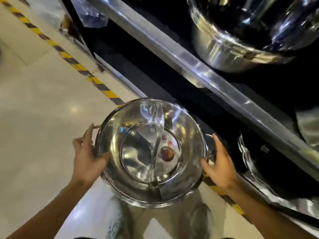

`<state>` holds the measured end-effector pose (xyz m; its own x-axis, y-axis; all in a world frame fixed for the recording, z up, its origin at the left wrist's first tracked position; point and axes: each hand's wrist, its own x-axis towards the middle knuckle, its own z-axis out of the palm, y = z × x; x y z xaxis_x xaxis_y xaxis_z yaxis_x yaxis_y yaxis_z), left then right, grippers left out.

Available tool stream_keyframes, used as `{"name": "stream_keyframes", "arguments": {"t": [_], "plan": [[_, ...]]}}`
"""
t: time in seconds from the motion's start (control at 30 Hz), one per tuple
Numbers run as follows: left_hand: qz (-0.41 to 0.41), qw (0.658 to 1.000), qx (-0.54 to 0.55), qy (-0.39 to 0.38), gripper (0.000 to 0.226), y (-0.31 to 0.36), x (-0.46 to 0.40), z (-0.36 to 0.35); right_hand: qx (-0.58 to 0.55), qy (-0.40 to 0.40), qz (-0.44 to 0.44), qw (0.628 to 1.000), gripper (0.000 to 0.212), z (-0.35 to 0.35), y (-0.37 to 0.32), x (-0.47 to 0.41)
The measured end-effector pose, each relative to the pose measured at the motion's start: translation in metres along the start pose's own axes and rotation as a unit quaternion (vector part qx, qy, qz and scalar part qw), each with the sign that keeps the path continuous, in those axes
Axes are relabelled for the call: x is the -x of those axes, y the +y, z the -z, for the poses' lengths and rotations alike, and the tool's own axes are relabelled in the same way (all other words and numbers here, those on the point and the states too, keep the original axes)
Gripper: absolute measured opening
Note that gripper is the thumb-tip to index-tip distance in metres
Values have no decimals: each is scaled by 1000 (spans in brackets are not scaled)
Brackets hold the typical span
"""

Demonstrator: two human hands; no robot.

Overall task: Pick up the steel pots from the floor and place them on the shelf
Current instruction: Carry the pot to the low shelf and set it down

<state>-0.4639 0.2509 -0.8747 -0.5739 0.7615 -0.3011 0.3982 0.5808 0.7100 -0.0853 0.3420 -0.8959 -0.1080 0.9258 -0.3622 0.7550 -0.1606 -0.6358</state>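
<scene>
The person's two bare forearms reach in from the bottom edge, and between the hands sits a wide steel pot, seen from above over the pale tiled floor. The left hand is closed on the pot's left side, thumb lying over the rim and fingers curled by the thin wire handle there. The right hand is open, fingers spread, its fingertips touching the pot's right edge just beside the other handle. Inside the pot a curved steel divider splits the bowl into two halves; a small round brownish mark and red characters show on the bottom of the half nearer the right hand, and nothing else can be made out inside. Beyond the right hand runs the shiny rail of a dark shelf, and up on it, well past both hands, rests another large steel pot. Beyond the left hand a yellow-and-black striped tape crosses the floor.
</scene>
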Motion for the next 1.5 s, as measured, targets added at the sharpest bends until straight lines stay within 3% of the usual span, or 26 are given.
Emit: {"name": "stream_keyframes", "arguments": {"t": [0.17, 0.3, 0.43, 0.57, 0.73, 0.9, 1.03, 1.17, 1.27, 1.43, 1.5], "plan": [[-64, 995, 33, 74, 101, -4, -75, -71, -46, 87, 37, 994, 103, -23, 32, -97], [-172, 976, 36, 131, 79, 17, -132, -103, -33, 171, 44, 984, 102, -26, 42, -164], [-207, 967, 22, 147, 83, 31, -174, -121, -122, 210, 25, 970, 101, -23, 45, -209], [-265, 953, 42, 142, 57, 40, -179, -131, -135, 260, 56, 955, 103, -19, 50, -219], [-200, 968, 83, 126, 47, 31, -160, -148, -150, 221, 36, 963, 83, -14, 45, -201], [-173, 968, 126, 129, 56, 18, -144, -170, -201, 127, 57, 970, 107, -31, 58, -167], [-183, 965, 172, 74, 64, 29, -138, -177, -216, 86, 74, 970, 120, -25, 67, -157], [-179, 970, 164, -22, 101, 50, -135, -190, -212, 89, 59, 971, 130, -12, 71, -148], [-147, 967, 188, -92, 121, 54, -135, -203, -179, 114, 30, 977, 126, -8, 78, -146], [-133, 950, 208, -193, 127, 65, -148, -212, -150, 93, -23, 984, 98, -2, 78, -144], [-131, 944, 214, -215, 128, 71, -154, -213, -150, 90, -38, 984, 97, -1, 77, -145]]}}
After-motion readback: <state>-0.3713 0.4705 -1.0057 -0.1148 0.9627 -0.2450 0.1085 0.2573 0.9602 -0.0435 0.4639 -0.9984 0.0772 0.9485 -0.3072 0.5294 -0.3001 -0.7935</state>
